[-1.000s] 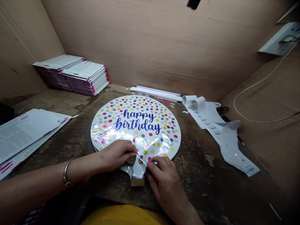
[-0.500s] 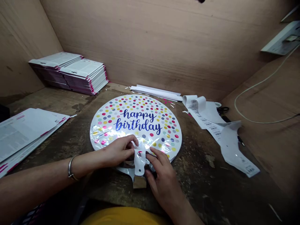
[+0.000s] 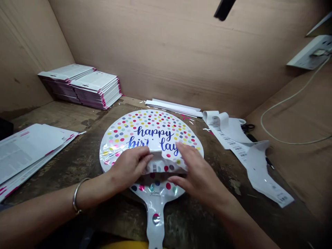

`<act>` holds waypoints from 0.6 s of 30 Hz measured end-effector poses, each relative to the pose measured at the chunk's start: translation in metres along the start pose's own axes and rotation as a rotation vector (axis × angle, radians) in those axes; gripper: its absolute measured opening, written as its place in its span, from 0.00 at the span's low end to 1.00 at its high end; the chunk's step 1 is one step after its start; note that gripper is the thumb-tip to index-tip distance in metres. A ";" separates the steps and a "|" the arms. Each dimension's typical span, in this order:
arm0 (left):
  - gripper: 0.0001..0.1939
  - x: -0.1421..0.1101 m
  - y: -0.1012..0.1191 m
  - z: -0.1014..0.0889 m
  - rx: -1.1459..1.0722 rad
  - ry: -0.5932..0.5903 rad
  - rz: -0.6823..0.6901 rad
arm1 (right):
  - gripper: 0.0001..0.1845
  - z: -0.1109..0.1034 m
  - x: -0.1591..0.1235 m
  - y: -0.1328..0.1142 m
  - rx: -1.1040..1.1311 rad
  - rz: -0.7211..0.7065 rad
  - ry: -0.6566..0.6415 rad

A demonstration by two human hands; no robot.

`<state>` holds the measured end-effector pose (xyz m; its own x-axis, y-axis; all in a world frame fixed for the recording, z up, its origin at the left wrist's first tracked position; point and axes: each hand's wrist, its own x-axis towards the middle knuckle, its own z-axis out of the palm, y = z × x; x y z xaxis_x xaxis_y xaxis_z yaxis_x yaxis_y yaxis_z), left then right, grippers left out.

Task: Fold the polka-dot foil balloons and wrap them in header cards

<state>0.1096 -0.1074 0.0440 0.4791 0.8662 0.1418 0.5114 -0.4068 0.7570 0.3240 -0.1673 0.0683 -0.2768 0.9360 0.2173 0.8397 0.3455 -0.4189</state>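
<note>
Both left hand and right hand have folded the foil balloon.

A packing workshop: plywood walls, a worn workbench, a foil balloon, stacked packets, barcode label strips.

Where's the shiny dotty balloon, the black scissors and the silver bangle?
Round white foil dotted balloon (image 3: 155, 121), head view, on its dotted top.
Black-handled scissors (image 3: 247, 127), head view, on the finger loops.
Silver metal bangle (image 3: 74, 197), head view, on its band.

Stacked pink-edged leaflets, barcode label strips
</note>
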 end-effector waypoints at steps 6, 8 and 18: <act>0.07 -0.027 0.013 0.002 0.375 0.193 0.665 | 0.11 0.035 0.059 0.000 0.201 0.057 -0.334; 0.09 -0.038 0.002 0.004 0.492 -0.005 0.639 | 0.13 0.031 0.069 0.005 0.283 0.108 -0.317; 0.12 -0.002 -0.003 -0.014 0.685 -0.418 0.041 | 0.14 0.020 0.108 0.028 0.384 0.346 -0.028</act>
<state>0.0970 -0.1042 0.0505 0.6650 0.7217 -0.1921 0.7468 -0.6409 0.1774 0.3087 -0.0548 0.0627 -0.0301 0.9995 -0.0129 0.6536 0.0099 -0.7568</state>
